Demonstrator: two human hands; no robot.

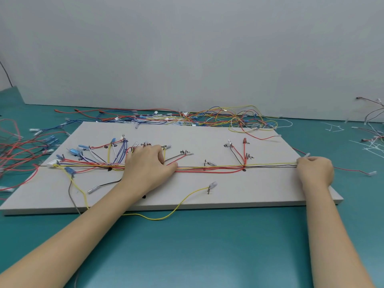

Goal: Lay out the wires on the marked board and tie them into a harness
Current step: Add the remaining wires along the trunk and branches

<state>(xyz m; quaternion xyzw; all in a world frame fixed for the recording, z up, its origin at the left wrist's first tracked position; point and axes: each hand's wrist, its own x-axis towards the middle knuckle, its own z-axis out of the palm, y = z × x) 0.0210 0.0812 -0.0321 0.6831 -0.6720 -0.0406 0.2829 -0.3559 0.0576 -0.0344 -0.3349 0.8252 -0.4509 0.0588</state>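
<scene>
Where the teal table [207, 246] is nearest to the camera, two bare forearms reach forward over it, and a yellow wire [176, 206] hangs off the front edge of the marked board [259, 190] and loops on the table before it climbs back to a clear terminal on the board. The board lies flat on the table and carries the wires; there is no box or tray in view.

The left hand [148, 166] lies palm down on the wire bundle [207, 168] in the middle-left part of the board, with its fingers spread and pressing the wires; the grip is released, not closed around anything. The right hand [314, 170] is at the right edge of the board, and its fingertips pinch the end of the yellow and dark wires that run along the bundle.

To the left of the left hand, blue, red, white and yellow branches fan out toward handwritten marks. A red branch [244, 150] rises near the right middle.

Behind the board, a tangle of loose wires [218, 118] lies along the grey wall [187, 48]. More loose red wires [14, 148] lie on the left, and white cable ties [372, 145] lie on the far right.
</scene>
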